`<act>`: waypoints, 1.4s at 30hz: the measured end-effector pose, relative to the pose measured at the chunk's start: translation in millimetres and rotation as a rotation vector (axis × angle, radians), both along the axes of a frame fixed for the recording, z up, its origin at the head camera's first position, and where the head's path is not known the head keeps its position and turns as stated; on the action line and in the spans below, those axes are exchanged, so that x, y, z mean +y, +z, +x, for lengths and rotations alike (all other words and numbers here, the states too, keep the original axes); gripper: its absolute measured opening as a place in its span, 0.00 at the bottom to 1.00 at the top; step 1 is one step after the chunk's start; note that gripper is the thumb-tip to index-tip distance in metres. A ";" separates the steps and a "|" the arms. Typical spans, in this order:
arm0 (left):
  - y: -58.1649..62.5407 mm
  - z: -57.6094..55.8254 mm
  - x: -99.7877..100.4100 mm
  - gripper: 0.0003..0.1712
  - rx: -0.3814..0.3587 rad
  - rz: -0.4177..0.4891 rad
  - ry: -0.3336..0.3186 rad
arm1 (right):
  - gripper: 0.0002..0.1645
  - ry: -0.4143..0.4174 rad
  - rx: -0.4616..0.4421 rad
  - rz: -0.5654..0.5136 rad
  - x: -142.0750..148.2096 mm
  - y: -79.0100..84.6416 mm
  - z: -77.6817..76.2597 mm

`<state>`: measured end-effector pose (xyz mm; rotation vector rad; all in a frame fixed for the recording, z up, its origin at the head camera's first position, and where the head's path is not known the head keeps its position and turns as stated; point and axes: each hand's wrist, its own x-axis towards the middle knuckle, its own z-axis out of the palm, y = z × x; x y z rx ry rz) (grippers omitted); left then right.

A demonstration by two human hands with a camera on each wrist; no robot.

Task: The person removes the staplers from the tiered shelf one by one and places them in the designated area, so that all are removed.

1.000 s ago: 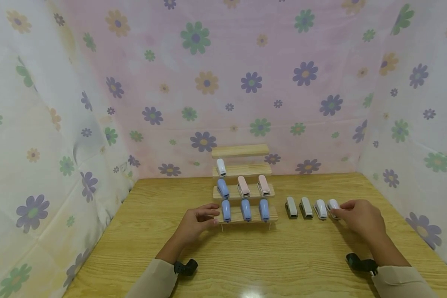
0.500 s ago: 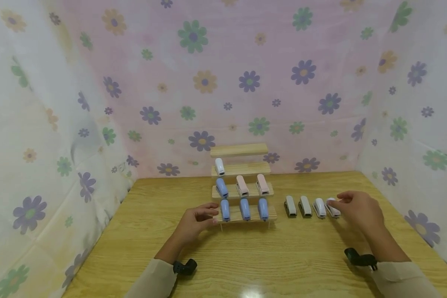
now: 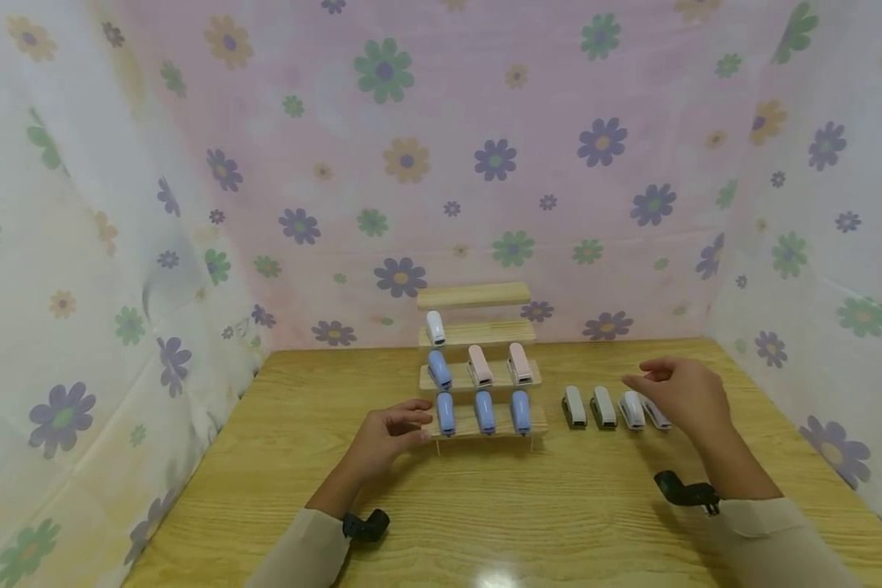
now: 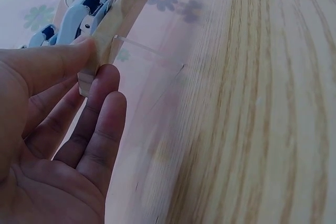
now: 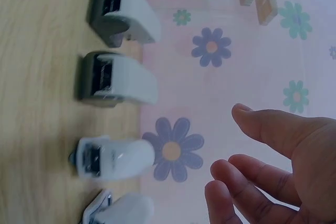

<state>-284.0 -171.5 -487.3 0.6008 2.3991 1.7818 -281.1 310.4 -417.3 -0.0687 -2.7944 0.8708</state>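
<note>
My left hand (image 3: 382, 441) is at the left end of a stepped wooden display stand (image 3: 465, 423). In the left wrist view its thumb and fingers pinch the end of the lowest shelf board (image 4: 90, 72). My right hand (image 3: 687, 396) hovers with parted, loosely bent fingers over a row of mini staplers, holding nothing. Under it are a white stapler (image 3: 632, 412) and another white stapler (image 3: 659, 416), partly hidden by the hand. Left of these stand a grey stapler (image 3: 575, 408) and a second grey stapler (image 3: 603, 410), clear in the right wrist view too.
Blue staplers (image 3: 484, 413) line the lowest shelf. Above sit a blue stapler (image 3: 438, 371) and two pink ones (image 3: 479, 367), then a white stapler (image 3: 435, 328) higher up. The top board (image 3: 474, 296) is bare. Flowered cloth (image 3: 441, 122) surrounds the wooden table (image 3: 529, 506).
My right hand has drawn away from the rightmost white stapler, rising and shifting left over the two white ones. The left hand stays at the stand.
</note>
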 end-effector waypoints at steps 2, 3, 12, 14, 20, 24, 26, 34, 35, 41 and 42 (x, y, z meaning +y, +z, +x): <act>0.0 -0.6 0.4 0.17 0.004 -0.001 -0.005 | 0.46 -0.001 0.011 -0.010 -5.7 3.5 -2.1; 0.2 -0.9 0.4 0.17 0.003 -0.001 -0.005 | 0.45 0.001 0.015 -0.013 -8.5 5.3 -3.1; 2.7 0.7 0.1 0.16 0.004 -0.008 0.000 | 0.42 0.026 0.068 -0.054 -37.7 22.0 -8.9; 2.6 0.9 -0.4 0.16 0.002 -0.009 0.008 | 0.41 0.036 0.087 -0.062 -44.7 25.1 -10.4; 2.0 0.6 -1.8 0.16 0.011 -0.014 0.010 | 0.39 0.064 0.117 -0.086 -65.4 34.5 -16.0; 2.4 0.5 -1.7 0.17 0.011 -0.014 -0.005 | 0.36 0.086 0.123 -0.128 -78.0 40.8 -17.3; 2.1 0.1 -1.9 0.17 0.007 -0.016 -0.008 | 0.36 0.090 0.126 -0.145 -84.2 43.8 -17.2; 0.5 -0.5 -1.5 0.17 0.001 -0.019 0.000 | 0.30 0.117 0.160 -0.172 -114.1 52.2 -21.3; 0.0 -0.7 -1.5 0.17 0.000 -0.019 0.004 | 0.29 0.125 0.160 -0.177 -117.9 52.7 -22.3; -1.1 -0.8 -1.0 0.16 0.004 -0.015 0.002 | 0.28 0.177 0.156 -0.216 -139.4 55.3 -26.1; -1.0 -0.7 -0.7 0.16 0.005 -0.014 -0.002 | 0.28 0.183 0.152 -0.223 -142.3 55.7 -26.2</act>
